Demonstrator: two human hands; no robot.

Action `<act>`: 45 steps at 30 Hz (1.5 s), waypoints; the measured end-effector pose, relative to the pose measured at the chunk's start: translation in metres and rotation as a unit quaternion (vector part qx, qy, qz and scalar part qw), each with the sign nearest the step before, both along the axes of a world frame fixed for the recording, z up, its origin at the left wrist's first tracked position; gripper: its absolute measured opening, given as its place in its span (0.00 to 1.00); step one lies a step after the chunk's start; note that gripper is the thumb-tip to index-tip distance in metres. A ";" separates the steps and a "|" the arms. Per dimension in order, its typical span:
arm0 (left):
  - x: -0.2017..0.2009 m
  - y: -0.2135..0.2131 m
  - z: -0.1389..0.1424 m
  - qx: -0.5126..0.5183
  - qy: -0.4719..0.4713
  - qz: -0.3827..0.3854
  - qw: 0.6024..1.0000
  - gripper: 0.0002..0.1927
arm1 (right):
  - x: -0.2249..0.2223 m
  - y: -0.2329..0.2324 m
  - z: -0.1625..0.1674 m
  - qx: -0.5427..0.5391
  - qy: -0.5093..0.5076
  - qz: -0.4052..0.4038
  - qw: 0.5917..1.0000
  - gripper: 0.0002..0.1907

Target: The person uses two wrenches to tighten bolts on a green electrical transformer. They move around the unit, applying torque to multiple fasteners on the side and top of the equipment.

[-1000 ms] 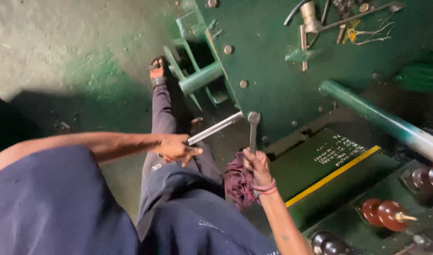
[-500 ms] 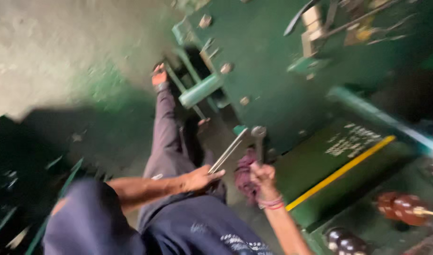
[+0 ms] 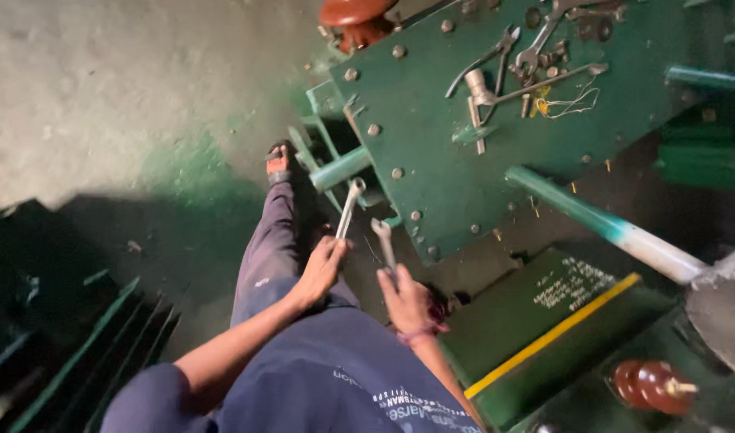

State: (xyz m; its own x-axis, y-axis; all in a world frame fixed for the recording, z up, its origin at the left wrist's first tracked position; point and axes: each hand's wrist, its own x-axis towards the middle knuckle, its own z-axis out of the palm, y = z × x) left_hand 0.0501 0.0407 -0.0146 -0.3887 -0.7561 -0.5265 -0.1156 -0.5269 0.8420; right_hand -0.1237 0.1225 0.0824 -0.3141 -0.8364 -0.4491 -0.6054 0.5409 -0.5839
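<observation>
Spanners pointed up from you toward the green plate (image 3: 464,184): your left hand (image 3: 323,269) gripped the long spanner (image 3: 349,207), your right hand (image 3: 406,301) the shorter spanner (image 3: 383,243), both hands closed.

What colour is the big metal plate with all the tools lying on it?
Dark green. The metal plate shows best in the head view, with silver tools on top.

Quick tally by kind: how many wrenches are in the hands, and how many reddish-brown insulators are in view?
Wrenches in hand: 2, one in the left hand, tool at, and one in the right hand, tool at.
Reddish-brown insulators: 2.
Total: 4.
</observation>
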 end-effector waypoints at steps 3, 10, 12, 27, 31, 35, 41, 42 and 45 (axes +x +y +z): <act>0.007 -0.005 0.012 -0.177 0.022 0.050 0.983 0.20 | 0.040 -0.017 -0.001 0.023 0.012 0.090 0.996 0.18; 0.008 -0.025 0.072 0.009 0.077 0.119 0.990 0.27 | 0.045 -0.058 0.017 -0.162 -0.189 0.015 0.968 0.23; 0.003 -0.023 0.089 -0.017 0.108 0.073 0.991 0.28 | 0.041 -0.068 0.016 -0.188 -0.324 -0.016 0.927 0.25; 0.012 -0.158 0.045 0.092 0.141 0.010 0.986 0.21 | -0.082 -0.054 -0.011 -0.278 -0.283 -0.396 0.828 0.19; -0.007 -0.192 0.012 0.120 0.200 -0.039 0.972 0.23 | -0.052 -0.029 -0.028 -0.193 -0.193 -0.376 0.885 0.26; -0.014 -0.219 -0.006 0.141 0.220 -0.132 0.956 0.23 | -0.016 -0.012 -0.035 -0.118 -0.148 -0.386 0.903 0.31; -0.020 -0.274 -0.036 0.155 0.203 -0.275 0.927 0.15 | 0.013 -0.014 -0.023 -0.046 -0.155 -0.401 0.902 0.31; -0.022 -0.273 -0.036 0.151 0.208 -0.280 0.925 0.14 | 0.016 -0.018 -0.020 -0.029 -0.155 -0.380 0.912 0.31; -0.030 -0.246 -0.036 0.183 0.221 -0.200 0.937 0.14 | 0.022 -0.037 -0.010 -0.004 -0.140 -0.334 0.932 0.26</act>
